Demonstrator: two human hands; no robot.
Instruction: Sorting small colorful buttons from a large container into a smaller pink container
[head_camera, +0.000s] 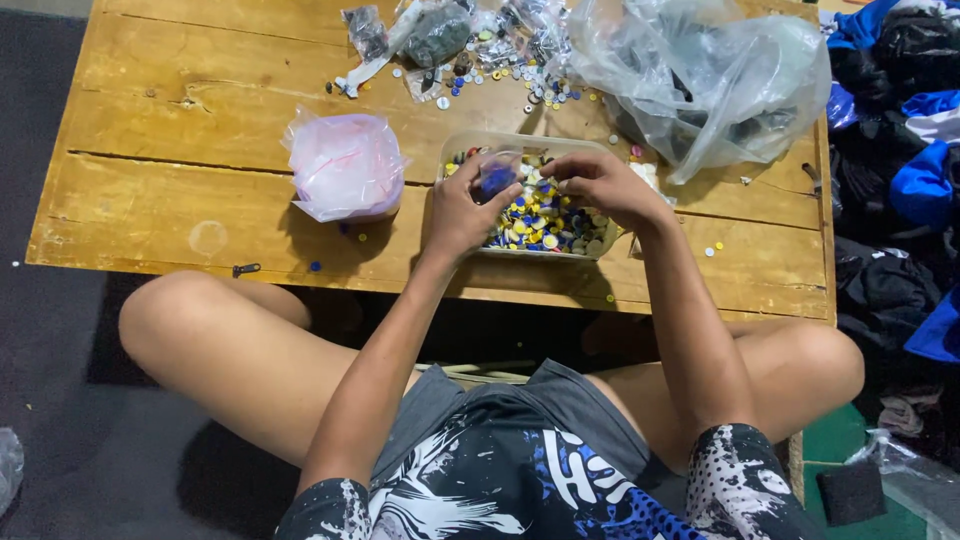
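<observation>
A clear plastic tub (500, 141) full of small coloured buttons, mostly yellow, blue and white, stands on the low wooden table (180, 200) in front of me. My left hand (462, 208) holds a small clear plastic bag (496, 176) with blue buttons inside, just above the tub's left side. My right hand (603, 187) hovers over the tub with fingertips pinched together next to the bag's mouth; what it pinches is too small to see.
A pinkish tied plastic bag (345, 165) sits left of the tub. A large crumpled clear bag (700, 75) lies at the back right. Small packets and loose buttons (480, 60) litter the far edge. Dark and blue clothes (900, 150) pile up on the right.
</observation>
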